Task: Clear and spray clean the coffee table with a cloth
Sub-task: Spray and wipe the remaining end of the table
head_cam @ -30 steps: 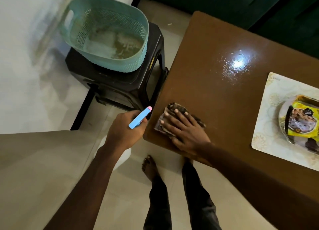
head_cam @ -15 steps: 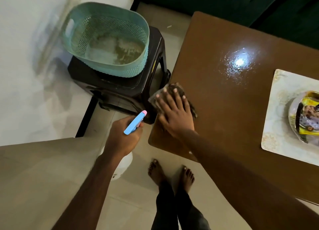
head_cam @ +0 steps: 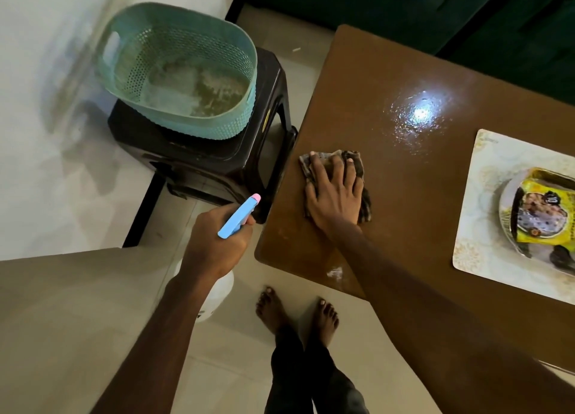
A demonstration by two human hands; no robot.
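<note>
Your cloth (head_cam: 357, 168) has slid in from the coffee table (head_cam: 404, 227) edge under your right hand (head_cam: 334, 196), fingers spread flat to press it wide, while your left hand (head_cam: 214, 245), just beside, grips the spray bottle (head_cam: 238, 216), ready.

Basket (head_cam: 199, 130) on stool (head_cam: 217, 168), left of coffee table (head_cam: 404, 211). Cloth (head_cam: 357, 164) on table near its left edge, under my right hand (head_cam: 333, 196); placemat (head_cam: 476, 220) right, apparently bearing a plate (head_cam: 505, 202).
</note>
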